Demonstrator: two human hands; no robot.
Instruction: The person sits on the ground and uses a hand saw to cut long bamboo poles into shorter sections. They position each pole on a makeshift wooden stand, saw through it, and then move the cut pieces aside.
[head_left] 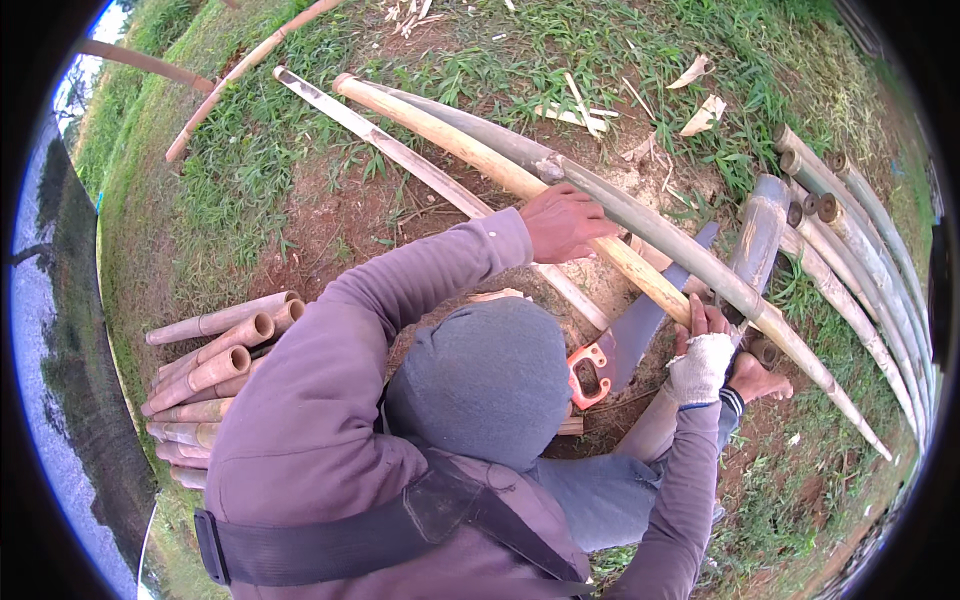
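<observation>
My left hand (568,222), bare, is wrapped over a peeled yellow bamboo pole (450,147) around its middle. The pole slants from the upper left down to my right hand (702,362), which wears a whitish glove with fingertips showing. Those fingers are closed at the pole's lower end; a small dark thing beside them is too unclear to name. A longer grey-green bamboo pole (640,217) lies alongside, just beyond both hands. Below the poles, between my hands, rests a handsaw (632,340) with an orange handle, its blade partly hidden under them.
A split bamboo strip (385,145) lies left of the poles. Stacked bamboo pieces (215,372) sit at the left, and several long poles (860,235) at the right. A thick bamboo section (760,232) leans near a bare foot (758,380). Shavings (703,116) litter the grass.
</observation>
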